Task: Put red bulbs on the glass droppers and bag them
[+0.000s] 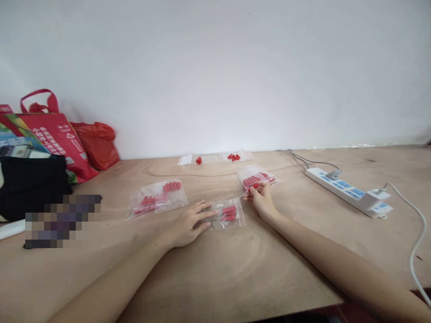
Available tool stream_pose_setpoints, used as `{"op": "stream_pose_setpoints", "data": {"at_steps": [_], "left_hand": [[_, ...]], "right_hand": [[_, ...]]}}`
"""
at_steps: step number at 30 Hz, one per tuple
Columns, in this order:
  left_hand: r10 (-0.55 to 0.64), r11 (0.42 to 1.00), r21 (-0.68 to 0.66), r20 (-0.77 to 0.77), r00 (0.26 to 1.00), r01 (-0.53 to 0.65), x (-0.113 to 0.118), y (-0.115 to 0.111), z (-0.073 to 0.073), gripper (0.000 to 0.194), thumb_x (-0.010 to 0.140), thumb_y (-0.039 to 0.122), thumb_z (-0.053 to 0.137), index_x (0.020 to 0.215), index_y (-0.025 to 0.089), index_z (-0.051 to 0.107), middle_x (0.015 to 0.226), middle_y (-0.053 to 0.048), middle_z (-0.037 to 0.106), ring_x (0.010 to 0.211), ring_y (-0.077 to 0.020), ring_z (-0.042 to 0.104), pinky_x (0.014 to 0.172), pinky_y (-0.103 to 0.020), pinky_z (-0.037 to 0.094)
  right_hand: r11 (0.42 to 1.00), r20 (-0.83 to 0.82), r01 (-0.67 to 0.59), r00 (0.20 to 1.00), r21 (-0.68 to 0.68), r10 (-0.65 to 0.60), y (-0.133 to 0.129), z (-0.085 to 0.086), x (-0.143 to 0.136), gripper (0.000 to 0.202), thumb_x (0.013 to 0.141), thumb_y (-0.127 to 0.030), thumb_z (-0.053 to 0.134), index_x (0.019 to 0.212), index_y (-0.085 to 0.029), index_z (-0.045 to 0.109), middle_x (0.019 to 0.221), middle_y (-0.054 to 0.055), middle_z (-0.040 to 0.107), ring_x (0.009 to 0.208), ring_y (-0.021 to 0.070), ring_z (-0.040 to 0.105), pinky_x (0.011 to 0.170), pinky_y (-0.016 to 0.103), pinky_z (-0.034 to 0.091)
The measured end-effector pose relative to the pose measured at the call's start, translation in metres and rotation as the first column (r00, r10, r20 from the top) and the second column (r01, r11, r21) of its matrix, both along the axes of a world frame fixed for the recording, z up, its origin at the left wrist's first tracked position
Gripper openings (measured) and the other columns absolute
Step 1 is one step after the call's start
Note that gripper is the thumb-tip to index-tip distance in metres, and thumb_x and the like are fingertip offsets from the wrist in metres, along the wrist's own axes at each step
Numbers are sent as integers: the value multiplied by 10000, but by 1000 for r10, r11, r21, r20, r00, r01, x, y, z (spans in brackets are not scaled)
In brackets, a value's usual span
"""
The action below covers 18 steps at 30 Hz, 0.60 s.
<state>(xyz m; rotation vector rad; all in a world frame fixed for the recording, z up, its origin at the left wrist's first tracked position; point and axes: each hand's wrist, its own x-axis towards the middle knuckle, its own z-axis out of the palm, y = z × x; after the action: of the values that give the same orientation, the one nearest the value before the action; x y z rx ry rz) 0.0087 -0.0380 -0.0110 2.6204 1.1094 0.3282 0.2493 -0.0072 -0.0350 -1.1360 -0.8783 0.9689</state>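
My left hand (193, 223) lies with its fingers spread on the left part of a clear plastic bag (239, 220), which holds several red-ended sticks. Pinched in my right hand (261, 200) is a red-ended stick (253, 187), its thin pale shaft pointing down-left toward the bag's top edge. Just behind my right hand lies a clear bag of red-ended sticks (251, 179). On the left are overlapping clear bags of red-ended sticks (173, 186). Near the wall, more clear bags hold several red pieces (233, 157) and a small red bunch (198, 160).
A white power strip (346, 190) with plugs and cables lies on the right of the wooden table (215, 278). At the left stand a red shopping bag (63, 139), a red plastic bag (97, 146) and a black cloth item (33, 184), with a blurred dark object (63, 222) in front.
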Motion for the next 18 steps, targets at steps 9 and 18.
{"op": "stream_pose_setpoints", "data": {"at_steps": [9,18], "left_hand": [[46,999,9,30,999,-46,1,-2,0,477,857,329,400,1310,220,297,1351,-50,361,1262,-212,275,1024,-397,272],[45,999,1,35,998,-45,1,0,0,476,854,330,401,1306,218,305,1351,-54,361,1258,-219,282,1021,-407,272]], "right_hand": [[917,190,-389,897,-93,400,-17,-4,-6,270,592,-352,659,722,-169,509,580,-29,553,496,92,510,498,237,435],[901,279,-428,859,-66,429,-11,-9,-4,368,576,-375,686,836,-151,553,783,31,615,644,117,567,590,244,449]]}}
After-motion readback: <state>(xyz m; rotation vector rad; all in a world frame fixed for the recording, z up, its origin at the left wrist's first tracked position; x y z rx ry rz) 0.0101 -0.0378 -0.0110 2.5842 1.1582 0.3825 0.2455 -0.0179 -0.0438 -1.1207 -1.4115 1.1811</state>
